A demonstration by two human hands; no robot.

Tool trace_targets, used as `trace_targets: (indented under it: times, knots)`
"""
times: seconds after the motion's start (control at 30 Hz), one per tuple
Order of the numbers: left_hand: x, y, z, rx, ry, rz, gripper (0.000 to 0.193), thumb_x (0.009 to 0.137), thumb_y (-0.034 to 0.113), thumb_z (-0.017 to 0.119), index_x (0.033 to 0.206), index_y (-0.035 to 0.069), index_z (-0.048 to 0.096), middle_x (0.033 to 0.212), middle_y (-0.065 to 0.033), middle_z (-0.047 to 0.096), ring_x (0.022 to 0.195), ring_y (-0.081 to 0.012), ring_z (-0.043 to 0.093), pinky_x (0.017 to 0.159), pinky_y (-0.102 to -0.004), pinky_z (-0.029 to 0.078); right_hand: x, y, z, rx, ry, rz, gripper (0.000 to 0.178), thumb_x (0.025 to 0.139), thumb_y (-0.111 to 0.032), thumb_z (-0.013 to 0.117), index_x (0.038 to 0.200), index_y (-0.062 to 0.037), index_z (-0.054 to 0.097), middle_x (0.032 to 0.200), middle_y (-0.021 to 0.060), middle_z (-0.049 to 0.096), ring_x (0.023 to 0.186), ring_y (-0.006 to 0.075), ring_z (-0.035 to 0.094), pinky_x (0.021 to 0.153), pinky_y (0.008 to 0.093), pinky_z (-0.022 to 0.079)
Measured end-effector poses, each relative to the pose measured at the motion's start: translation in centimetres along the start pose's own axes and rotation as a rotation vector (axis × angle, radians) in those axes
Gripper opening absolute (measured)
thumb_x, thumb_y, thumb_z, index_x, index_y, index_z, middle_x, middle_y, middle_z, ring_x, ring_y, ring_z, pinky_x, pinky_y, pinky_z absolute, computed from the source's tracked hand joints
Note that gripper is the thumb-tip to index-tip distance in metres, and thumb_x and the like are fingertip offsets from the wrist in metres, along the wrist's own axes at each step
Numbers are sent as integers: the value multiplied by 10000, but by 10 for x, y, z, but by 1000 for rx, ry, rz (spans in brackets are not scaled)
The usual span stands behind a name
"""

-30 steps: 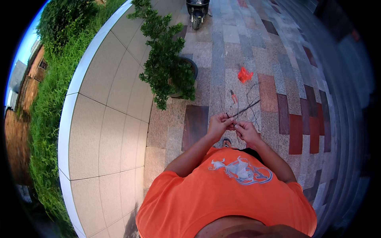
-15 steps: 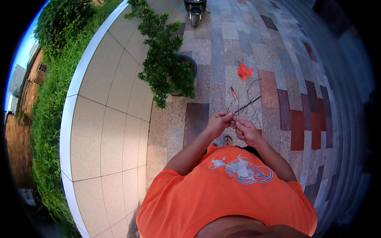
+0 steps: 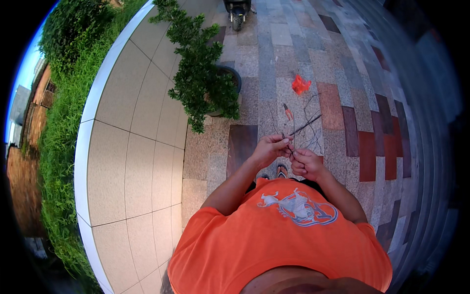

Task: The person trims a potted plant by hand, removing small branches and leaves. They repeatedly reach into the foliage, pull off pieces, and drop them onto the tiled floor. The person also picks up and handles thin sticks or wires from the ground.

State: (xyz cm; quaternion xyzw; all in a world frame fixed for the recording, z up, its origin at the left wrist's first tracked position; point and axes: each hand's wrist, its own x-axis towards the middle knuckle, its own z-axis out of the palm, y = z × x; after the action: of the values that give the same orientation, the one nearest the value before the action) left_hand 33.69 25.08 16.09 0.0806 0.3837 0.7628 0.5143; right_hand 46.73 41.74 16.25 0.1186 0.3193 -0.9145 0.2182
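My left hand point(image 3: 270, 148) and my right hand point(image 3: 306, 163) meet in front of my chest, both pinching a thin dark wire point(image 3: 307, 126) whose free end sticks up and to the right. More loose wire point(image 3: 313, 142) lies tangled on the paving below the hands. A small tool with an orange handle point(image 3: 288, 112) lies on the stone floor just beyond my hands. Farther off sits a crumpled red-orange scrap point(image 3: 300, 84).
A bushy green plant in a dark round pot point(image 3: 203, 83) stands to my left front. A tiled low wall point(image 3: 132, 147) curves along the left, with grass beyond it. The front wheel of a scooter point(image 3: 237, 12) shows at the top. My sandalled foot point(image 3: 281, 171) shows below the hands.
My hands have stayed together on the wire, shifting slightly; the wire's free end has tilted a little.
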Motion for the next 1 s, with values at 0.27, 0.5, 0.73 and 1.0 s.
trace_targets:
  times: [0.27,0.5,0.73,1.0]
  knots:
    - [4,-1,1,43,-23,10,217,962,65,568,1129,-65,612,915,-156,691,749,-206,686,686,-311,582,5,8,7,-22,106,-100,255,1041,-249,440,939,-35,535,633,9,442,486,86,366,462,233,323]
    - [1,3,5,35,47,-8,191,952,75,589,1052,-82,632,901,-164,689,742,-206,681,687,-321,577,1,9,-1,-454,236,-224,211,1016,-195,502,949,-20,600,678,-9,512,528,55,431,478,205,344]
    - [5,-1,0,15,60,12,176,951,70,583,1023,-82,634,890,-164,690,731,-202,678,683,-311,574,1,15,-1,-748,324,-347,199,1008,-132,500,895,-19,619,589,-28,484,481,43,408,444,209,322]
    - [9,-5,-1,96,94,34,167,956,85,583,978,-71,640,862,-150,691,686,-186,670,642,-310,571,5,21,-1,-883,438,-435,206,997,-136,516,858,-22,616,580,-39,476,498,33,411,452,214,316]
